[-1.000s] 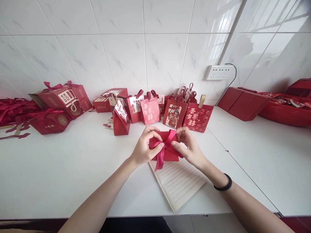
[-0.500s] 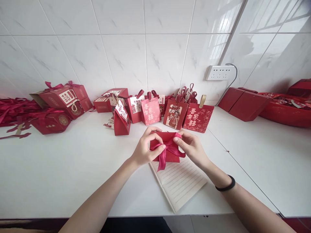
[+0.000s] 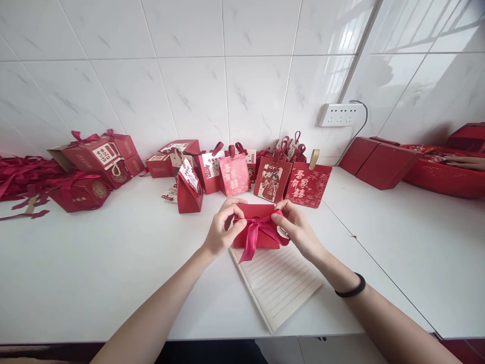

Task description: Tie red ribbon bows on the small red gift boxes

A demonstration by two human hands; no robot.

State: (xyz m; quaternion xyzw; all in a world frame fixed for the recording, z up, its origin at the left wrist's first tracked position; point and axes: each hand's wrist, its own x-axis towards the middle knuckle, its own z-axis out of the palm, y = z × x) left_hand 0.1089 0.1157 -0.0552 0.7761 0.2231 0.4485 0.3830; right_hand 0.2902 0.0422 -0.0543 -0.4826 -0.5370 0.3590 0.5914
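Note:
A small red gift box (image 3: 261,210) stands at the middle of the table, with a magenta satin ribbon (image 3: 251,237) tied in a bow across its front. My left hand (image 3: 224,227) pinches the ribbon at the left of the knot, between thumb and forefinger. On the other side, my right hand (image 3: 297,227) grips the ribbon's right loop at the box's upper right corner. One ribbon tail hangs down over the box front. Beneath the box's lower edge lies a lined notebook (image 3: 280,288). The fingers behind the box are partly hidden.
Several decorated red gift boxes (image 3: 235,174) line the tiled wall. At left are more boxes (image 3: 91,156) and a pile of ribbons (image 3: 26,174). Plain red boxes (image 3: 386,162) stand at right beside a red basin (image 3: 439,174), where another person's hand (image 3: 468,162) reaches in.
My left hand has moved left from the knot, drawing out the left part of the bow. My right hand stays nearly in place. Another person's hand has appeared at the basin.

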